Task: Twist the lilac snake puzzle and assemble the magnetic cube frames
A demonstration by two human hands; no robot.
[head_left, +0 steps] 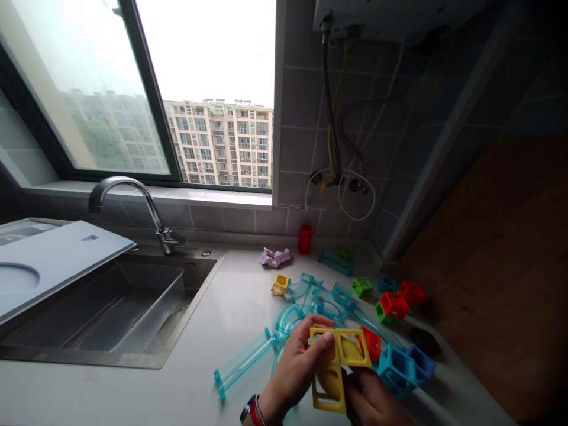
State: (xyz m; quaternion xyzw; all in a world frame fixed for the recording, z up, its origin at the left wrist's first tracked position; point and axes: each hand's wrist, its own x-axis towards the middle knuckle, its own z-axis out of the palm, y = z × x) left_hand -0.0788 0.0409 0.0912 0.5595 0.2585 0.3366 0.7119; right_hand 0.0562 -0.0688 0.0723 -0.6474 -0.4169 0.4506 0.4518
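My left hand [298, 365] grips the left side of a yellow open-frame cube block [341, 350], thumb on its top edge. My right hand [371, 401] comes up from below and is closed on a second yellow frame piece [328, 389] that hangs under the first. Both are held just above the white countertop [231, 331]. Right beside them lie a red cube [371, 343], a light-blue cube [396, 368] and a darker blue cube [421, 364]. Clear teal track pieces [248, 361] lie under and behind my hands.
A steel sink [110, 307] with a curved tap [133, 201] and a white cover board [53, 254] fills the left. More cubes lie behind: yellow [280, 284], green [362, 287], red [394, 305], a purple piece [275, 257], a red cup [305, 239]. A black disc [425, 341] sits right.
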